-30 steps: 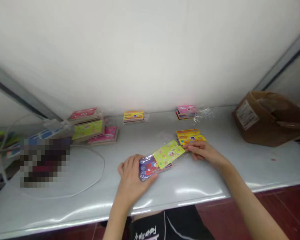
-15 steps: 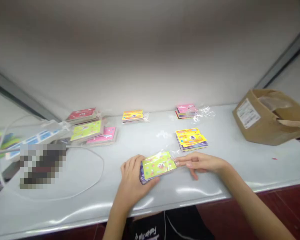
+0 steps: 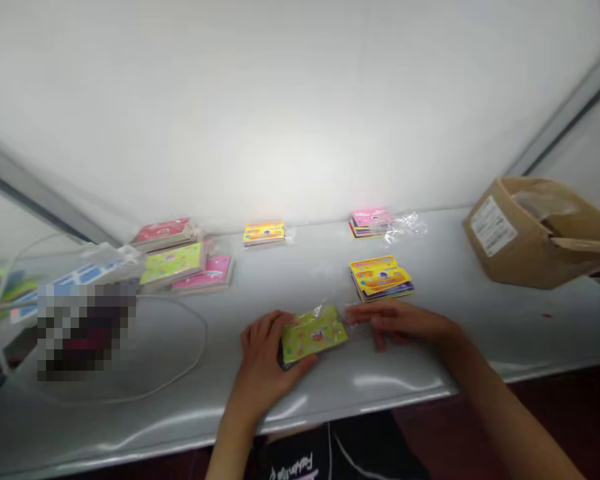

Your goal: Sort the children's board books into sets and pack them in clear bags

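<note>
A green card pack (image 3: 315, 335) in a clear plastic sleeve lies near the table's front edge. Around its left end, my left hand (image 3: 267, 357) has its fingers and thumb wrapped. At the sleeve's right end, the fingertips of my right hand (image 3: 403, 320) touch the loose clear plastic, fingers stretched out. Just behind my right hand sits an unwrapped stack of yellow cards (image 3: 381, 277). Farther back are a pink-topped stack (image 3: 371, 220) beside crumpled clear film and an orange-topped stack (image 3: 264, 233).
Red (image 3: 163, 232), green (image 3: 173, 263) and pink (image 3: 210, 273) packs lie together at the left. A white cable (image 3: 200, 360) loops beside a blurred dark object. An open cardboard box (image 3: 540, 233) stands at the right, and a white wall rises behind the table (image 3: 480, 333).
My right fingertips have shifted slightly left along the plastic at the pack's right end. My left hand keeps its hold on the pack. The scene's lighting looks different.
</note>
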Demonstrator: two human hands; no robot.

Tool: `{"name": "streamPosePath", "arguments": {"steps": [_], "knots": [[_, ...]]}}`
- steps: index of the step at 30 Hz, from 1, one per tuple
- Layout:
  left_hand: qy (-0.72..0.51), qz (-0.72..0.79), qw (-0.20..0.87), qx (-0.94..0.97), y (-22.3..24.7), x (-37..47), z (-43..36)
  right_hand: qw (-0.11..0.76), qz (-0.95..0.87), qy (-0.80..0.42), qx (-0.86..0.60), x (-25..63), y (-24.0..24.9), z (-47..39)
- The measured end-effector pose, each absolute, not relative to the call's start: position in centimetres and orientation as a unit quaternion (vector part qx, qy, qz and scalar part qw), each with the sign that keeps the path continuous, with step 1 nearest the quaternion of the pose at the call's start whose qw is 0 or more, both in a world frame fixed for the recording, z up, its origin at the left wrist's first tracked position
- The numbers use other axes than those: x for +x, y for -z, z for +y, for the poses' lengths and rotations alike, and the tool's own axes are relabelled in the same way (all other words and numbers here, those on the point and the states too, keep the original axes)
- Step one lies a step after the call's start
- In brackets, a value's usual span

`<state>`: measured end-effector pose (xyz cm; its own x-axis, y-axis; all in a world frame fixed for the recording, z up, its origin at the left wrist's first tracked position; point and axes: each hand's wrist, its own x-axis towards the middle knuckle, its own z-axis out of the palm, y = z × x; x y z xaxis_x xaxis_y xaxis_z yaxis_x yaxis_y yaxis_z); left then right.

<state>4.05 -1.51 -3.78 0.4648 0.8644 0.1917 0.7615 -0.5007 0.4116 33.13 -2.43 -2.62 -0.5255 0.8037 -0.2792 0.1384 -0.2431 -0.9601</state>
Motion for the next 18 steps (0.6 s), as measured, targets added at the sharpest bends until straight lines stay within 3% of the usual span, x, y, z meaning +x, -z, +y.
{"name": "streamPosePath", "arguments": {"steps": [6, 11, 15, 18], "knots": [[-0.194, 0.483, 0.143, 0.842, 3.8, 4.0, -1.6, 0.428, -0.475, -0.605, -0.474, 34.0, 2.7, -2.3], [-0.197, 0.490, 0.146, 0.836, 3.9, 3.9, -1.6, 0.618, -0.350, -0.445, -0.545, 35.3, 3.6, -1.3], [-0.198, 0.490, 0.150, 0.836, 4.0, 3.9, -1.5, 0.666, -0.266, -0.332, -0.613, 36.8, 4.7, -0.9], [-0.200, 0.492, 0.148, 0.834, 4.1, 3.9, -1.5, 0.649, -0.259, -0.325, -0.637, 37.5, 5.3, -0.9]]}}
